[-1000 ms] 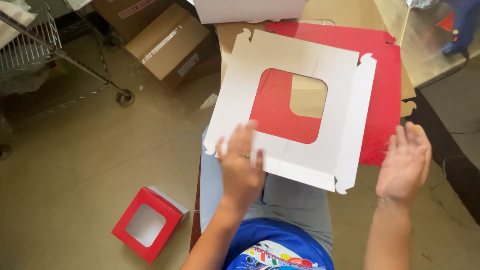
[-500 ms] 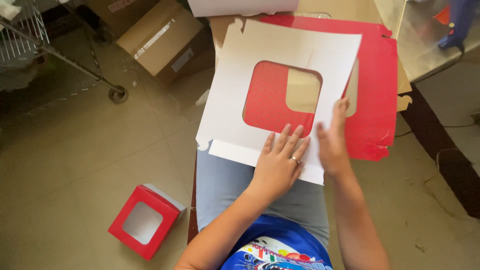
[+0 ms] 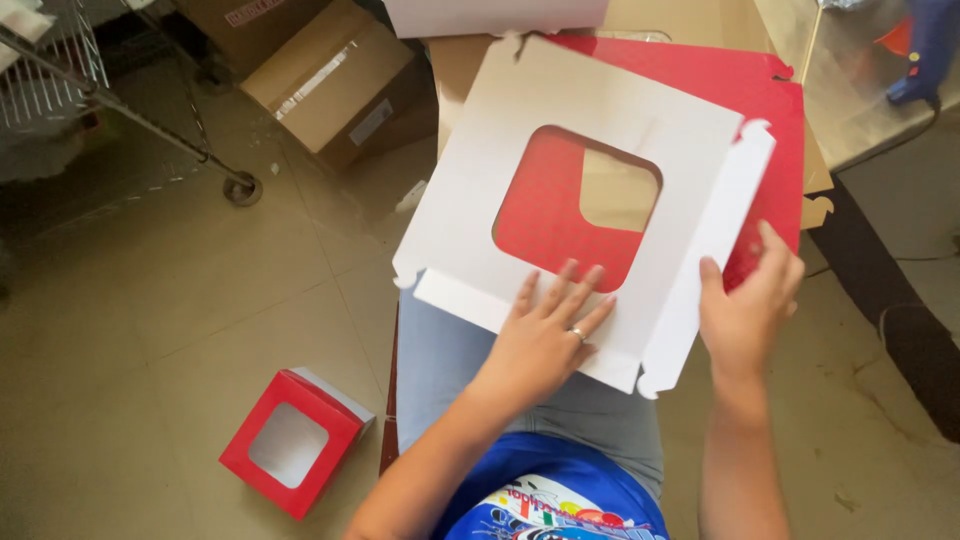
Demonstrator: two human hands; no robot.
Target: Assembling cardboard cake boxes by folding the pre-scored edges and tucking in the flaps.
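A flat white cardboard box blank [image 3: 480, 220] with a square window cutout lies over my lap, white side up. My left hand [image 3: 545, 335] presses flat on its near edge, fingers spread, a ring on one finger. My right hand [image 3: 750, 300] grips the blank's right side flap [image 3: 705, 270] and bends it upward. Under it lies a stack of red box blanks [image 3: 770, 130], which shows through the window.
A finished red box with a window [image 3: 290, 440] sits on the floor at the left. Brown cartons [image 3: 330, 85] and a wheeled wire cart [image 3: 60, 70] stand at the back left. At the back right is a glass surface [image 3: 860, 80] with a blue tool on it.
My right hand has moved from the blank's middle to its right edge and taken hold of the side flap, now raised. My left hand stays pressed on the near edge.
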